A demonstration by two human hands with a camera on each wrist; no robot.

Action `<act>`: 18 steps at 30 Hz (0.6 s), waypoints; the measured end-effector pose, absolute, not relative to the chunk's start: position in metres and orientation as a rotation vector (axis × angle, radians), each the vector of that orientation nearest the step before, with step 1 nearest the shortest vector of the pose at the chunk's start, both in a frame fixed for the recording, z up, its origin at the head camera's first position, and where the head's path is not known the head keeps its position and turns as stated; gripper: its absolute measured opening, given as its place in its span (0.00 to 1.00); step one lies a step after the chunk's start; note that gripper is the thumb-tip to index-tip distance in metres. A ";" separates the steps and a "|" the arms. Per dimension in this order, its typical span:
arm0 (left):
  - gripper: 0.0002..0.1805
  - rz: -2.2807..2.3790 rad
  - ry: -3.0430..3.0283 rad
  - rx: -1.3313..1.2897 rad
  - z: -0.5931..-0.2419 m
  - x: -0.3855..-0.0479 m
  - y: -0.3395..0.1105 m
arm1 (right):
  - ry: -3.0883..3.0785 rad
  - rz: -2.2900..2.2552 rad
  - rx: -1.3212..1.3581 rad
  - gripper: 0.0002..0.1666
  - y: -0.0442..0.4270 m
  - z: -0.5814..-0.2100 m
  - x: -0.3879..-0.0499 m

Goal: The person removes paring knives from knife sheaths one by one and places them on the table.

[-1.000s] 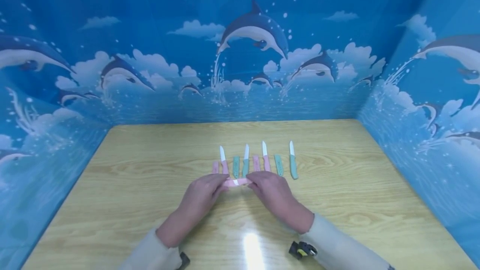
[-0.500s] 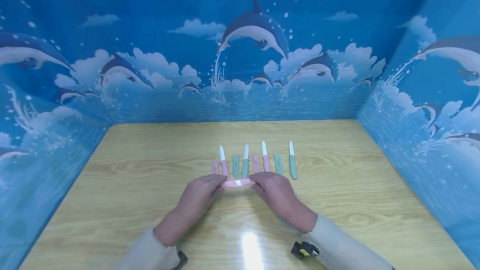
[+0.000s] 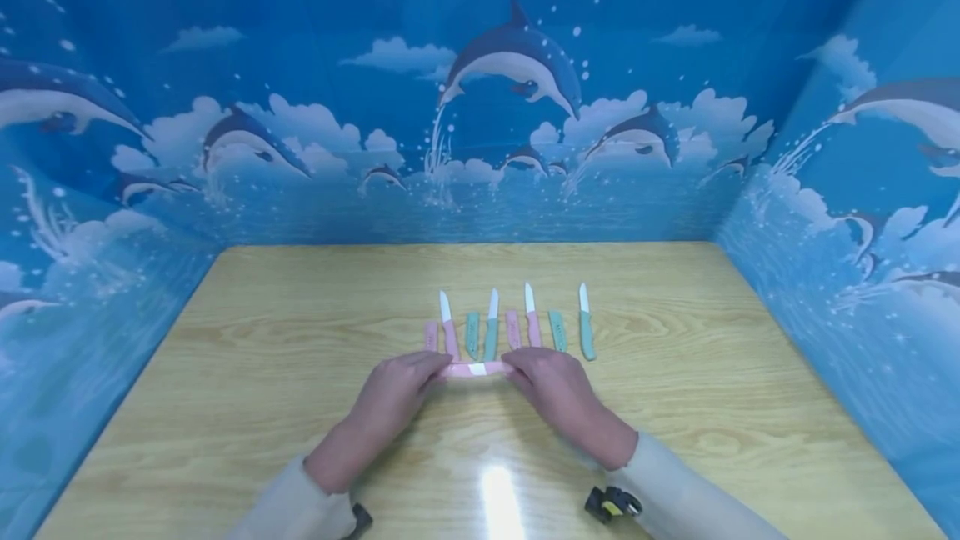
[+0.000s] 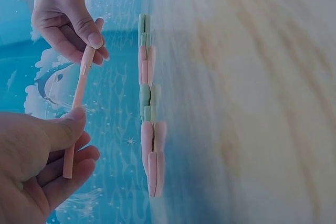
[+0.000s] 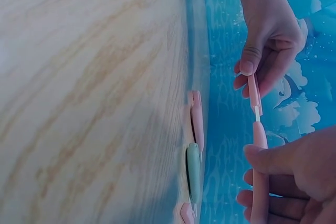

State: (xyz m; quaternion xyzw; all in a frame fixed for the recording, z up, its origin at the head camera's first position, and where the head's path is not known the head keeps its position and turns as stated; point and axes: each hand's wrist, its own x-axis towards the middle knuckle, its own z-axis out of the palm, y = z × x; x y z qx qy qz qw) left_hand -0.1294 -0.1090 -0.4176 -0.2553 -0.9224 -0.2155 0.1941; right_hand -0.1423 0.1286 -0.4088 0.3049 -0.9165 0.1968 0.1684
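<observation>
My left hand (image 3: pixel 401 390) pinches a pink blade sheath (image 5: pixel 254 94) between thumb and fingers. Opposite it, my right hand (image 3: pixel 551 386) grips the pink handle of a paring knife (image 5: pixel 260 136). Sheath and knife lie in one line, level above the table, the blade's tip end hidden in the sheath. A short strip of white blade (image 3: pixel 477 369) shows between the two pink parts. Just beyond the hands lie a pink knife (image 3: pixel 449 333), a green knife (image 3: pixel 491 332), another pink knife (image 3: pixel 532 322) and another green knife (image 3: pixel 587 327), blades pointing away from me.
Among the knives lie a pink sheath (image 3: pixel 431 336), a green sheath (image 3: pixel 472 333), a second pink sheath (image 3: pixel 513 328) and a second green sheath (image 3: pixel 557 329). The wooden table (image 3: pixel 300 298) meets a blue dolphin-print curtain (image 3: pixel 337 215) at the back and sides.
The white strip of blade between sheath and handle has grown a little wider, as my right hand shifted slightly right. The knives and sheaths on the table have stayed put.
</observation>
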 end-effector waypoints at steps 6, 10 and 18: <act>0.14 -0.613 -2.576 -0.716 -0.416 -0.129 -0.109 | -2.608 0.567 0.869 0.13 0.131 -0.410 -0.143; 0.14 -0.620 -2.590 -0.710 -0.416 -0.128 -0.111 | -2.619 0.580 0.868 0.13 0.131 -0.410 -0.143; 0.14 -0.644 -2.619 -0.694 -0.416 -0.129 -0.112 | -2.631 0.572 0.856 0.14 0.133 -0.410 -0.142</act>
